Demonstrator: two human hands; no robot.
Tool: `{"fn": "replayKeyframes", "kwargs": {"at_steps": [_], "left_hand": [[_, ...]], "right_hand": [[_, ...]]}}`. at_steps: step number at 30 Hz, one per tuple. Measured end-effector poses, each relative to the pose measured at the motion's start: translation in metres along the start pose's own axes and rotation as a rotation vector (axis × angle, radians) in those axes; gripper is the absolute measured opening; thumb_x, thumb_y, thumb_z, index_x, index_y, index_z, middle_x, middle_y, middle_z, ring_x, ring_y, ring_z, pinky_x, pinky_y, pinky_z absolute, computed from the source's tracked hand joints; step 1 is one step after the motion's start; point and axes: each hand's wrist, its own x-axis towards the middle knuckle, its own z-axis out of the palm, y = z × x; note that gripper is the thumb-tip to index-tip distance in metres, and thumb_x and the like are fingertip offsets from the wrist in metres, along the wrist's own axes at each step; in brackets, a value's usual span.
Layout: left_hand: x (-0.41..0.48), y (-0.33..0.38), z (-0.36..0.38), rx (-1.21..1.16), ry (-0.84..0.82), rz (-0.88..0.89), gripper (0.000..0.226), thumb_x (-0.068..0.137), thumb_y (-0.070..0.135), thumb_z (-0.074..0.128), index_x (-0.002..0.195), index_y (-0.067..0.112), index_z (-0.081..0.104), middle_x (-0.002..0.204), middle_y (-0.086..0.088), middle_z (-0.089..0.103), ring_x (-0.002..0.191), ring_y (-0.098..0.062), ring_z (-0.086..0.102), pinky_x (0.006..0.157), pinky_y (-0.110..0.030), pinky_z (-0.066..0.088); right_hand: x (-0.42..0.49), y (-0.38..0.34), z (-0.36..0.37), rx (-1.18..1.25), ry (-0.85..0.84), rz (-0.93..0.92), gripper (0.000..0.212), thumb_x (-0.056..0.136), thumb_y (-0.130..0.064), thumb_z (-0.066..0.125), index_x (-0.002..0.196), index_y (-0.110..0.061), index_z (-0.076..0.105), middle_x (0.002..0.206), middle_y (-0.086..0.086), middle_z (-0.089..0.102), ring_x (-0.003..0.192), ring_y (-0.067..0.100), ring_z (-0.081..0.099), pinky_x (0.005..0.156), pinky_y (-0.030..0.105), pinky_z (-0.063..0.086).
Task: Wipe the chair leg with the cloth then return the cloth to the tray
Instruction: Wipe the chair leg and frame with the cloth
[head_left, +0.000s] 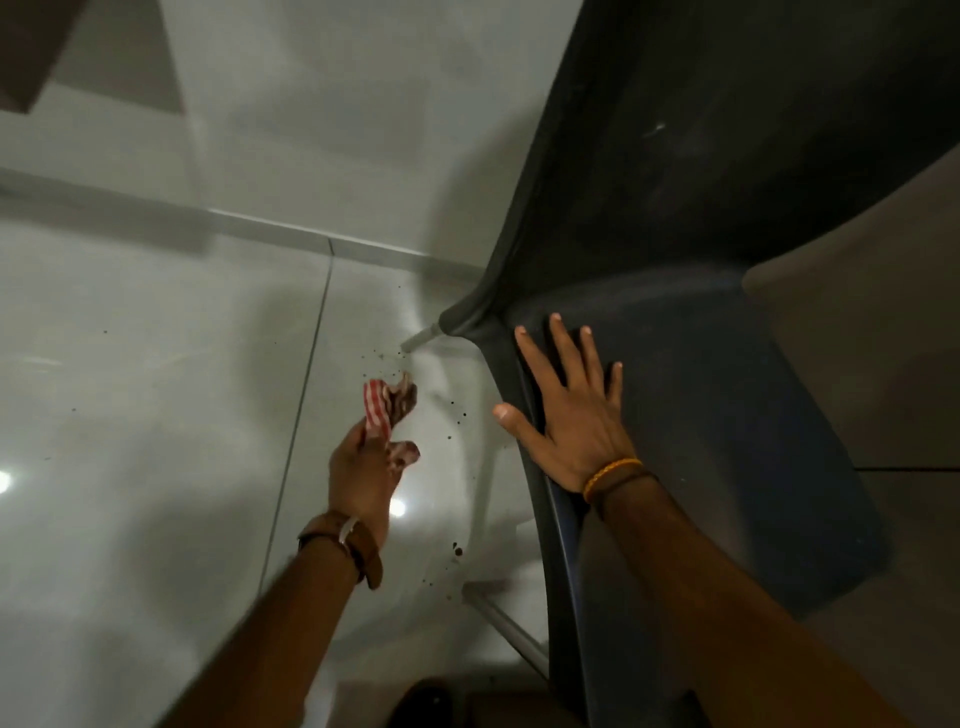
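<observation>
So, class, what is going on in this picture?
A person stands over a dark plastic chair on a glossy pale tiled floor. The left hand grips a crumpled red-and-white checked cloth, held in the air beside the chair and above the floor. The right hand lies flat with spread fingers on the chair seat. A pale chair leg shows below the seat corner; the cloth is not touching it. Dark specks dot the floor. No tray is visible.

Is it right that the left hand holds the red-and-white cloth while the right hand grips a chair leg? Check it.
Not quite. In the head view the right hand lies flat and open on the dark chair seat, not gripping a chair leg. The left hand does hold the red-and-white cloth.
</observation>
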Motion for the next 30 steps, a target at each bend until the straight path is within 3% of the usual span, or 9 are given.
{"fn": "replayKeyframes", "kwargs": {"at_steps": [5,9,13,16,19,22,24,27,30], "left_hand": [[0.035,0.025,0.02,0.007,-0.018,0.091,0.038,0.104,0.046,0.054,0.132,0.026,0.069,0.121,0.014,0.077,0.089,-0.027,0.063,0.103,-0.054,0.054],[0.057,0.029,0.048,0.011,-0.061,0.205,0.04,0.106,0.042,0.05,0.139,0.024,0.063,0.128,0.007,0.074,0.101,-0.02,0.069,0.103,-0.048,0.055],[0.085,0.012,0.08,0.043,-0.025,0.223,0.038,0.109,0.034,0.044,0.141,0.018,0.057,0.128,-0.013,0.071,0.114,-0.029,0.069,0.106,-0.052,0.054],[0.11,-0.001,0.091,0.065,0.028,0.209,0.041,0.108,0.038,0.04,0.139,0.021,0.059,0.126,-0.002,0.071,0.111,-0.015,0.069,0.101,-0.042,0.056],[0.152,-0.015,0.086,0.052,0.013,0.163,0.03,0.107,0.038,0.044,0.123,0.035,0.069,0.103,0.016,0.078,0.081,0.009,0.069,0.078,-0.019,0.058],[0.184,-0.015,0.07,0.11,0.017,0.046,0.029,0.108,0.036,0.046,0.118,0.033,0.073,0.087,0.022,0.078,0.067,0.004,0.063,0.058,-0.007,0.05],[0.199,-0.015,0.066,0.156,-0.001,-0.014,0.037,0.108,0.036,0.047,0.131,0.018,0.069,0.099,0.01,0.078,0.077,-0.004,0.067,0.061,-0.011,0.054],[0.184,-0.004,0.073,0.132,-0.043,0.039,0.04,0.109,0.034,0.043,0.137,0.017,0.065,0.126,0.0,0.075,0.112,-0.018,0.072,0.077,-0.014,0.059],[0.14,0.009,0.076,0.075,-0.038,0.118,0.036,0.108,0.033,0.046,0.137,0.022,0.065,0.129,-0.001,0.074,0.115,-0.025,0.072,0.096,-0.043,0.061]], "right_hand": [[0.001,-0.002,0.007,-0.021,0.022,0.013,0.09,0.09,-0.09,0.025,0.168,-0.051,0.001,0.181,-0.007,-0.01,0.166,0.026,-0.017,0.126,0.071,-0.015],[-0.001,-0.001,0.007,-0.035,0.038,0.007,0.09,0.09,-0.094,0.017,0.167,-0.052,-0.001,0.181,-0.008,-0.009,0.166,0.025,-0.016,0.127,0.07,-0.013],[-0.001,0.0,0.011,-0.021,0.067,-0.004,0.088,0.09,-0.094,0.018,0.167,-0.053,0.0,0.182,-0.009,-0.007,0.166,0.024,-0.016,0.127,0.071,-0.012],[0.001,0.002,0.01,-0.019,0.075,-0.005,0.088,0.092,-0.091,0.026,0.167,-0.053,0.001,0.182,-0.009,-0.006,0.167,0.023,-0.015,0.127,0.072,-0.01],[0.002,0.003,0.01,-0.003,0.096,-0.008,0.089,0.092,-0.09,0.03,0.169,-0.051,0.006,0.182,-0.011,-0.005,0.167,0.022,-0.014,0.127,0.072,-0.009],[-0.003,-0.001,0.011,0.009,0.101,-0.015,0.089,0.091,-0.093,0.026,0.168,-0.053,0.006,0.182,-0.011,-0.003,0.167,0.021,-0.013,0.127,0.071,-0.009],[-0.001,-0.001,0.011,0.013,0.098,-0.011,0.088,0.091,-0.093,0.025,0.167,-0.054,0.005,0.182,-0.01,-0.002,0.167,0.02,-0.013,0.127,0.071,-0.008],[0.001,-0.001,0.008,0.016,0.099,0.008,0.088,0.091,-0.092,0.025,0.167,-0.054,0.006,0.182,-0.011,-0.001,0.167,0.02,-0.012,0.127,0.072,-0.007],[-0.001,-0.004,0.007,0.012,0.099,0.004,0.087,0.092,-0.093,0.024,0.168,-0.053,0.007,0.182,-0.012,-0.002,0.167,0.021,-0.011,0.127,0.073,-0.006]]}}
